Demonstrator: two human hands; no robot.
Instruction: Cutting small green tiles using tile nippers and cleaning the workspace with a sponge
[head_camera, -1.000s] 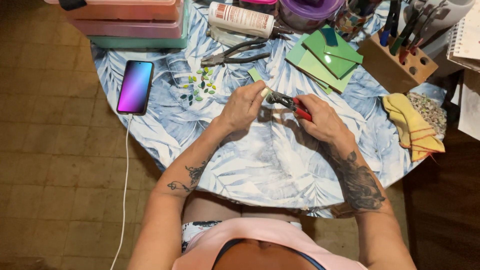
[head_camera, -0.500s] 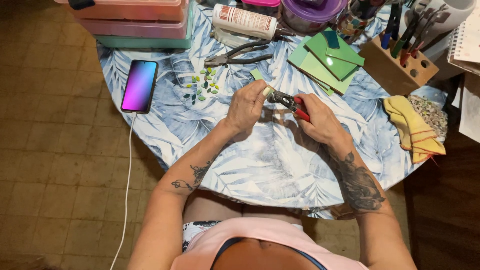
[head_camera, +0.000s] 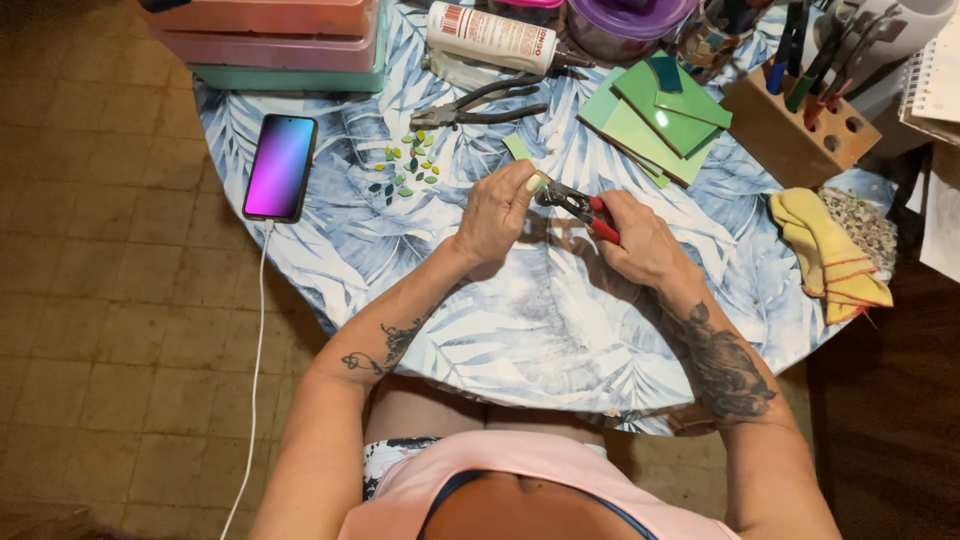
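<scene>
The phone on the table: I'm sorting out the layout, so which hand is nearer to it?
Left. The left hand is nearer the phone, which lies off to its left; the right hand, holding red-handled nippers, is farther away.

— What's showing on the nippers (head_camera: 575, 205)?
— Dull metal jaws, red plastic-looking grips. The green tiles (head_camera: 655, 115) are looking smooth and matt.
— And the tablecloth (head_camera: 520, 330)?
— It's gleaming softly, leaf-printed. The tool block (head_camera: 795, 135) is looking like bare wood; the yellow cloth (head_camera: 830, 255) is lying soft.
</scene>
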